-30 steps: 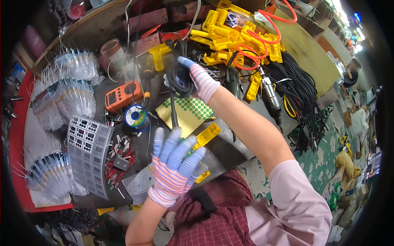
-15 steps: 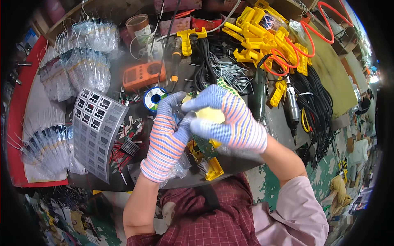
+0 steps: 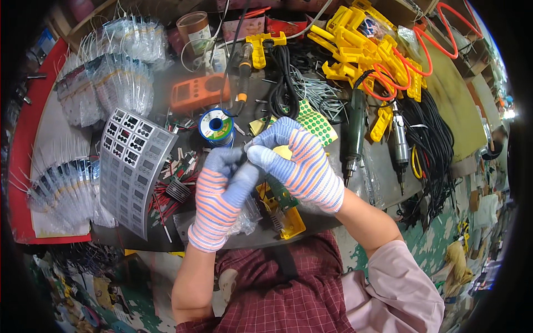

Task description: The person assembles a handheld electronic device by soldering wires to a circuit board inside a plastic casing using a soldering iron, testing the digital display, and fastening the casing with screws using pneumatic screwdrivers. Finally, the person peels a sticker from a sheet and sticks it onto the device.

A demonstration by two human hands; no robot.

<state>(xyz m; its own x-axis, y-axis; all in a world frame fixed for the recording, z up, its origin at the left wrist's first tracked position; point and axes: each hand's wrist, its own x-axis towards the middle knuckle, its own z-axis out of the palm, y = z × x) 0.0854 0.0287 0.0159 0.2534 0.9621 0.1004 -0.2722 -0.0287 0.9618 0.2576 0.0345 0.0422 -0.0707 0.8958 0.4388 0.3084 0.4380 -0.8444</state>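
Note:
Both hands wear striped knit gloves and meet over the near middle of the bench. My left hand is closed, its thumb and fingers together. My right hand pinches close beside those fingertips; whatever the two hold is too small or hidden to make out. A pale yellow piece shows in the gap between the right thumb and fingers. Below the hands lies a yellow plastic housing with a green circuit board. Just beyond my right hand is a sheet of green round stickers.
Solder spool, orange multimeter and soldering iron stand beyond the hands. A grey label sheet and bagged parts are left. To the right lie electric screwdrivers, yellow housings and black cables.
My right hand's fingers have closed into a pinch near the left fingertips. The pale yellow piece is now more covered by the right hand. The view has shifted slightly.

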